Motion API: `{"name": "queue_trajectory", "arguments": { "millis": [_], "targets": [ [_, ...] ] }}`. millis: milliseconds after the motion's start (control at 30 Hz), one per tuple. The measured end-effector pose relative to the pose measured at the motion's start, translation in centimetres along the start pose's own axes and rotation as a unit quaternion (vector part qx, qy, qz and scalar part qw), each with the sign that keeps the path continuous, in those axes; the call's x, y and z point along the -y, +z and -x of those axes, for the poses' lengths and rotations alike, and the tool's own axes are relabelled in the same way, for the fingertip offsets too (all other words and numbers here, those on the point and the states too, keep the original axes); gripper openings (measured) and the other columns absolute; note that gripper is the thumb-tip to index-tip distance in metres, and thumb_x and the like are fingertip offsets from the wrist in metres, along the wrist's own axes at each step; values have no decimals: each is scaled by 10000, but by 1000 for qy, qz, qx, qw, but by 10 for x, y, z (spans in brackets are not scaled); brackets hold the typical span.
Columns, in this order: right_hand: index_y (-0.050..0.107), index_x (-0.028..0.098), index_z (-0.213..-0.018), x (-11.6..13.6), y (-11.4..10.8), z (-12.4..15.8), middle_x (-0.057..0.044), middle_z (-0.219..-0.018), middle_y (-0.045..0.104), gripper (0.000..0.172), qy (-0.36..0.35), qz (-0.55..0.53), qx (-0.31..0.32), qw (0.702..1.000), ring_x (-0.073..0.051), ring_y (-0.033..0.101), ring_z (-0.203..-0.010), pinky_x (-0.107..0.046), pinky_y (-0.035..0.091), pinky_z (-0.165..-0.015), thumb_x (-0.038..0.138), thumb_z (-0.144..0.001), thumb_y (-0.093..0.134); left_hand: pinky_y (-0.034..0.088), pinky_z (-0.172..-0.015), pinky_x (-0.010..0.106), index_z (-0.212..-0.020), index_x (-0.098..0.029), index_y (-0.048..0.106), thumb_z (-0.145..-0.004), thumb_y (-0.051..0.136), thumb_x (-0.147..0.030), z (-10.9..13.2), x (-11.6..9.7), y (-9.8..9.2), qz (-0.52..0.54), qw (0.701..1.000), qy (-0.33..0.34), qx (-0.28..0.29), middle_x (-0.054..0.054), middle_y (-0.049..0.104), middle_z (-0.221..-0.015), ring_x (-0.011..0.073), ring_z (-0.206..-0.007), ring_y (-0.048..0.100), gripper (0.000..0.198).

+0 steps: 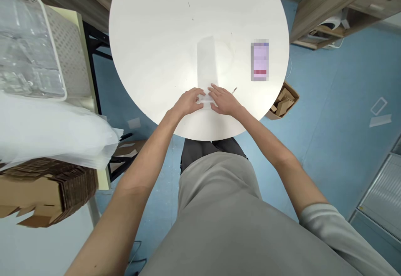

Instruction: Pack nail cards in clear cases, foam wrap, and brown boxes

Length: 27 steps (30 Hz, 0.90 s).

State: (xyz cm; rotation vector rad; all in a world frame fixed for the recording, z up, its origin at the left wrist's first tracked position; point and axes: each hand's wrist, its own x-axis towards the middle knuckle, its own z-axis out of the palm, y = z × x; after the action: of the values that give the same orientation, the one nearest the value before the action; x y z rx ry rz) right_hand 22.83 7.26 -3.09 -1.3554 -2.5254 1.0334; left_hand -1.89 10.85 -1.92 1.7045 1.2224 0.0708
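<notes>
A long, thin, translucent white sheet [207,62] lies on the round white table [150,37], stretching away from me. Its near end looks folded or rolled. My left hand [189,101] grips the left side of that end, fingers curled over it and the thumb on the near side. On the right side, my right hand [224,100] holds the same end, fingers laid over the top and the thumb at the near edge. Whether anything is wrapped inside cannot be made out.
A pixelated phone-like object [260,60] lies at the table's right. At left are a white basket [73,54] of clear plastic containers, a stack of translucent sheets [56,129] and flattened cardboard boxes [75,192]. A carton [285,100] of cardboard scraps stands beside the table.
</notes>
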Motion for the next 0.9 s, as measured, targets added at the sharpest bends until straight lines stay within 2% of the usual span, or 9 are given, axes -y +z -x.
{"name": "queue_trajectory", "arguments": {
  "millis": [167, 267, 367, 533, 600, 667, 733, 800, 900],
  "targets": [
    [492, 114, -1646, -3, 9, -3, -264, -1753, 474, 804, -11, 15, 12, 1000, -470, 319, -1715, -743, 316, -1357, 539, -1011, 744, 650, -997, 419, -1351, -246, 777, -799, 829, -245, -2, -1, -5, 73, 996, -56, -2, 96, 748, -1466, 274, -1084, 782, 555],
    [472, 128, -1661, -3, 12, -3, -254, -1773, 447, 741, -5, 16, 9, 1000, -451, 262, -1741, -736, 283, -1374, 496, -1051, 672, 654, -937, 400, -1369, -223, 786, -813, 830, -256, -1, -4, -9, 113, 990, -88, 1, 121, 780, -1396, 294, -1110, 780, 559],
    [476, 124, -1655, -3, 12, -2, -250, -1776, 447, 662, 9, 20, 15, 1000, -428, 270, -1742, -701, 309, -1368, 496, -1112, 542, 641, -936, 401, -1379, -207, 791, -849, 781, -256, -1, -5, -12, 129, 986, -106, -1, 125, 819, -1246, 300, -1096, 780, 532],
    [524, 126, -1606, -4, 4, -6, -250, -1680, 575, 665, 43, 6, 11, 999, -421, 462, -1638, -640, 453, -1264, 588, -1175, 315, 635, -915, 402, -1374, -225, 780, -860, 697, -246, -7, 1, -10, 124, 988, -89, -5, 112, 809, -1232, 280, -1038, 780, 521],
    [566, 134, -1559, -5, -2, -10, -241, -1571, 669, 701, 67, -4, 12, 998, -412, 598, -1507, -600, 508, -1202, 626, -1180, 241, 636, -877, 385, -1413, -232, 747, -828, 729, -243, -11, 4, -7, 115, 990, -77, 3, 109, 800, -1252, 267, -1001, 780, 586],
    [607, 147, -1508, -8, -8, -14, -220, -1438, 746, 736, 89, -19, 17, 996, -392, 706, -1326, -560, 546, -1140, 667, -1175, 205, 634, -894, 378, -1399, -238, 736, -849, 737, -274, -15, 7, -3, 110, 992, -65, -11, 99, 791, -1279, 250, -991, 775, 551],
    [629, 158, -1480, -11, -12, -18, -198, -1341, 783, 763, 110, -38, 18, 993, -372, 745, -1189, -541, 558, -1108, 703, -1167, 198, 629, -929, 384, -1322, -231, 751, -921, 704, -326, -20, 7, 1, 113, 991, -66, -35, 96, 794, -1256, 243, -991, 772, 415],
    [637, 173, -1475, -15, -13, -22, -177, -1295, 796, 781, 133, -59, 4, 989, -355, 749, -1136, -531, 560, -1102, 733, -1159, 194, 631, -914, 390, -1231, -218, 760, -984, 671, -373, -23, 5, 5, 122, 988, -86, -51, 105, 800, -1196, 247, -958, 778, 305],
    [666, 199, -1428, -18, -10, -30, -141, -1201, 812, 786, 168, -83, -35, 982, -324, 761, -1065, -496, 605, -1035, 764, -1150, 195, 628, -838, 374, -1140, -225, 756, -1029, 664, -453, -26, 0, 11, 134, 981, -122, -74, 105, 797, -1180, 239, -873, 784, 270]
  ]
}}
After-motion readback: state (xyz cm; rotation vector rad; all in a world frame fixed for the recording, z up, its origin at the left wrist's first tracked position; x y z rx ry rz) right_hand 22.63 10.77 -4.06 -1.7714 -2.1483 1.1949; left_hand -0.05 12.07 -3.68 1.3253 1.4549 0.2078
